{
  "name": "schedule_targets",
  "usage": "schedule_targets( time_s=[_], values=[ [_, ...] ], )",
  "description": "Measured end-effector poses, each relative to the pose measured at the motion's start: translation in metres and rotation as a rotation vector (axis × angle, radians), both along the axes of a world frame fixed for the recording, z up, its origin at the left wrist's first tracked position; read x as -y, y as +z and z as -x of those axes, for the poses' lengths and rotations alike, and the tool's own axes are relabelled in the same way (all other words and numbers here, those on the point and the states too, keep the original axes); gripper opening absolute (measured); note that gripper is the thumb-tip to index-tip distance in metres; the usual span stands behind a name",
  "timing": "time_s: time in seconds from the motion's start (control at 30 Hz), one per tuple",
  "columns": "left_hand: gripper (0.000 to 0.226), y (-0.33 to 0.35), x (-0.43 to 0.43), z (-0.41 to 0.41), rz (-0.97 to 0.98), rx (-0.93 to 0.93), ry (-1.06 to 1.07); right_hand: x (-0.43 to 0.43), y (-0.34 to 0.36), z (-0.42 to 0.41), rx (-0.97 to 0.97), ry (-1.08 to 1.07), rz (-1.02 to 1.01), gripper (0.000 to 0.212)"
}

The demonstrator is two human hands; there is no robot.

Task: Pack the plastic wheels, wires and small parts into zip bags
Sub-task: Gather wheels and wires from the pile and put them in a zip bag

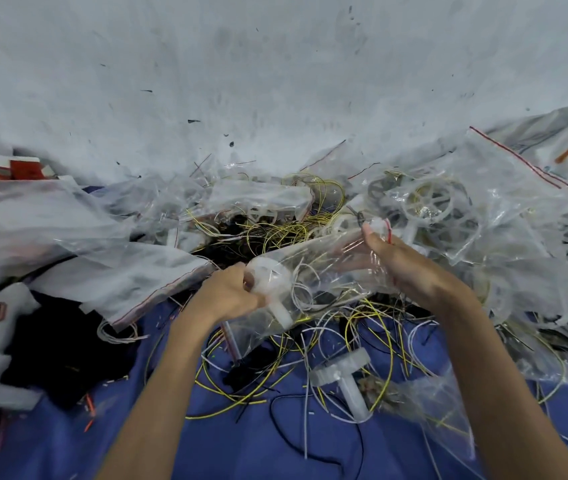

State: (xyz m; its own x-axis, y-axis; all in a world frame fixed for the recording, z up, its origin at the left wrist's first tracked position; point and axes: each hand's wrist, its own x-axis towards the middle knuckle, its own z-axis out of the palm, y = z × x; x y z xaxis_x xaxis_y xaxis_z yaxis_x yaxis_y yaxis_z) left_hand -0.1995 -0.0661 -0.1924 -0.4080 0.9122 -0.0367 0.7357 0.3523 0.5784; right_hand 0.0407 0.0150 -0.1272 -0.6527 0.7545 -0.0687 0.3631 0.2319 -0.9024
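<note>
I hold a clear zip bag (331, 261) over the blue cloth in the middle of the head view. My left hand (230, 292) grips its lower end around a white plastic wheel with a stub axle (270, 282) that sits inside the bag with some thin wires. My right hand (403, 261) pinches the bag's upper edge near the red zip line. A second white wheel with an axle (343, 374) lies loose on the cloth below. Yellow, white and black wires (275, 233) lie tangled all around.
Filled zip bags with wheels (448, 206) pile up at the right and back. Flat bags (126, 271) lie at the left over black material (60, 344). Red and white boxes (12, 169) sit at the far left. A pale wall rises behind. Blue cloth (206, 441) covers the near surface.
</note>
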Motion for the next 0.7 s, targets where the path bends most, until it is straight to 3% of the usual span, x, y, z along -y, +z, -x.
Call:
schedule_targets(
  time_s=[0.07,0.2,0.3,0.4,0.5,0.57,0.63,0.7],
  values=[
    [0.025,0.003,0.003,-0.005,-0.056,-0.079,-0.017,0.002,0.001,0.003,0.011,0.038,-0.008,0.069],
    [0.031,0.023,0.013,0.005,-0.237,-0.072,-0.002,0.008,0.004,0.006,0.009,0.028,-0.081,0.092],
    [0.028,0.04,0.023,0.022,-0.339,-0.054,0.094,0.011,0.004,0.01,-0.004,0.052,-0.121,0.081],
    [0.028,0.042,0.033,0.034,-0.285,-0.101,0.083,0.021,0.006,0.018,0.052,0.098,-0.161,0.036],
    [0.026,0.04,0.036,0.034,-0.193,-0.177,0.049,0.031,0.006,0.025,-0.037,0.218,-0.008,0.045],
    [0.025,0.046,0.035,0.026,-0.222,-0.21,0.007,0.038,0.007,0.028,0.037,0.248,-0.079,0.058],
    [0.024,0.06,0.033,0.006,-0.357,-0.135,-0.101,0.042,0.011,0.027,0.08,0.247,-0.135,0.055],
    [0.015,0.073,0.034,-0.026,-0.545,-0.029,-0.182,0.048,0.02,0.018,0.01,0.313,-0.102,0.038]
  ],
)
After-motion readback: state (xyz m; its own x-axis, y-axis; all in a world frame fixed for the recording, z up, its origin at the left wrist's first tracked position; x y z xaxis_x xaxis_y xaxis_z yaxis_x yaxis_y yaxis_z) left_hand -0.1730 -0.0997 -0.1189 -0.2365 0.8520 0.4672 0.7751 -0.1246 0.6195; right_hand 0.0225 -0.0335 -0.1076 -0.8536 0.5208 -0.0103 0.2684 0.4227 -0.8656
